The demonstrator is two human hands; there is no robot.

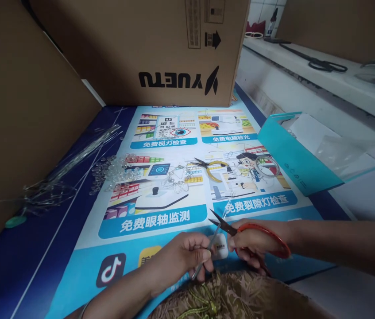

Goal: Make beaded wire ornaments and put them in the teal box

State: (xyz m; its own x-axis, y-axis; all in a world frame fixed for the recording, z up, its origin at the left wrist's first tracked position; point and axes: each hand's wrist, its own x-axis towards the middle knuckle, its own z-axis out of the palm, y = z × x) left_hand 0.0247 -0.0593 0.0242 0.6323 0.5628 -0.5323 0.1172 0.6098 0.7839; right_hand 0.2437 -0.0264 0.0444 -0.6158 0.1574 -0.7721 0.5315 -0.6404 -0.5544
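Observation:
In my left hand (196,254) a thin, silvery-grey strand, perhaps wire (213,239), is pinched between thumb and fingers and slants up to the right. My right hand (250,246) grips red-handled scissors (229,227), whose dark blades are parted and point up-left. The strand crosses at the blades; whether they touch it I cannot tell. Beyond the hands lie yellow-handled pliers (212,168) with open jaws, next to a loop of clear beads on wire (179,175). A pile of clear beads (116,173) lies farther left.
A bundle of thin wires (81,155) lies at the left, with a green round piece (15,222) near its lower end. A wire coil (267,166) rests beside an open teal box (302,155). Cardboard (134,53) stands behind; black scissors (326,65) lie on the ledge.

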